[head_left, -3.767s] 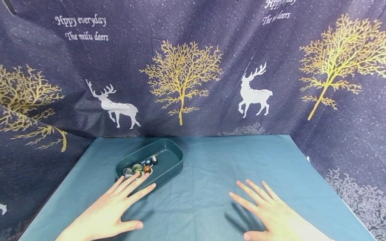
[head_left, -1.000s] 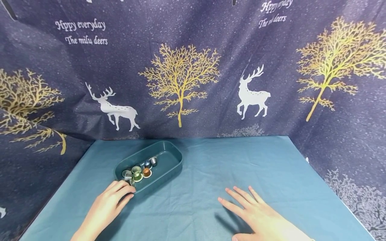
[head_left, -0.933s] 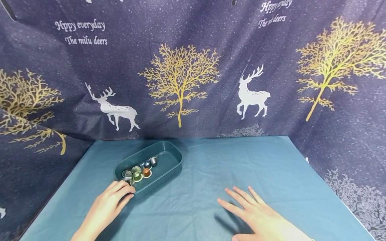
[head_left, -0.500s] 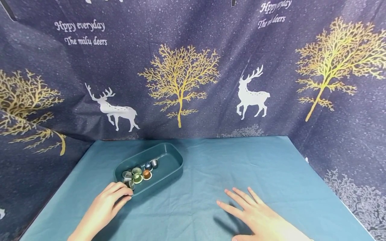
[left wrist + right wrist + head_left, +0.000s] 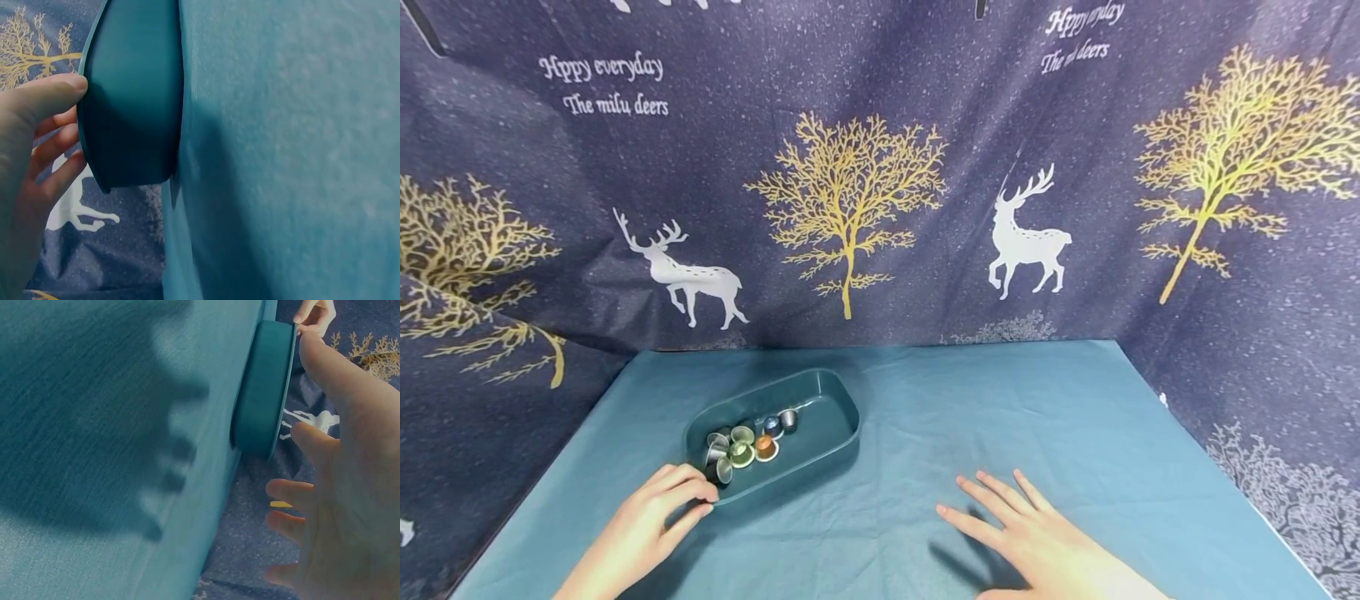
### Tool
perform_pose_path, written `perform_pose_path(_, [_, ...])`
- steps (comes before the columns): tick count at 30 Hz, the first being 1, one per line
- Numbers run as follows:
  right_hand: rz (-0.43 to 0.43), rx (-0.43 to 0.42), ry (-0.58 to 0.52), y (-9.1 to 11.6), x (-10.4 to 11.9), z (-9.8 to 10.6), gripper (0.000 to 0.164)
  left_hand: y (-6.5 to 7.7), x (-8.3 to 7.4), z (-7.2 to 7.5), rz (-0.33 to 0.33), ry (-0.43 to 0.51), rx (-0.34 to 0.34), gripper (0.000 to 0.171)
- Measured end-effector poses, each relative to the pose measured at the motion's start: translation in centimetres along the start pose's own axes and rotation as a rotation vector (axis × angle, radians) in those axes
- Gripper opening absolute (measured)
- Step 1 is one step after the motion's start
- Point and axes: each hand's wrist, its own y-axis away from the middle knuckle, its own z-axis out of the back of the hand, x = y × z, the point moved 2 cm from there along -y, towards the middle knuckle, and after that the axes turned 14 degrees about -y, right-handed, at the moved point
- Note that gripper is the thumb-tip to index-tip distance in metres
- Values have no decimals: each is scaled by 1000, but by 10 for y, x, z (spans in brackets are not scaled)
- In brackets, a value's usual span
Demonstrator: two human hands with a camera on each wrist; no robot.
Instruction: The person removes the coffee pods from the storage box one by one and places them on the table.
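A dark teal tray [image 5: 805, 475] with rounded corners sits at the left of the table. Several coffee capsules lie in its left half, among them an orange capsule [image 5: 766, 447], a green capsule [image 5: 742, 454] and a blue capsule [image 5: 772, 427]. My left hand [image 5: 643, 521] pinches the tray's near left rim, thumb outside and fingers over the inner side; the left wrist view shows the thumb [image 5: 65, 94] at the rim. My right hand [image 5: 1037, 533] hovers over the table at the right, fingers spread, holding nothing.
A teal cloth [image 5: 970, 400] covers the table. Behind it hangs a dark blue backdrop [image 5: 917, 275] printed with white deer and golden trees. The right hand casts a shadow on the cloth.
My left hand has gone from spread over the tray to pinching its rim. Over the last half second the tray has slid toward me with it. The right hand has shifted slightly left.
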Motion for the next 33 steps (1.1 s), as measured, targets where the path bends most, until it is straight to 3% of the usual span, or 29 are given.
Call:
perform_pose_path(9, [53, -41, 43, 0, 0, -1, 83, 14, 5, 8, 27, -14, 0, 52])
perform_pose_path(20, [50, -27, 20, -3, 1, -1, 83, 20, 8, 13, 76, -7, -13, 57])
perform_pose_path(33, [53, -1, -78, -24, 4, 22, 82, 23, 8, 15, 71, 38, -3, 59])
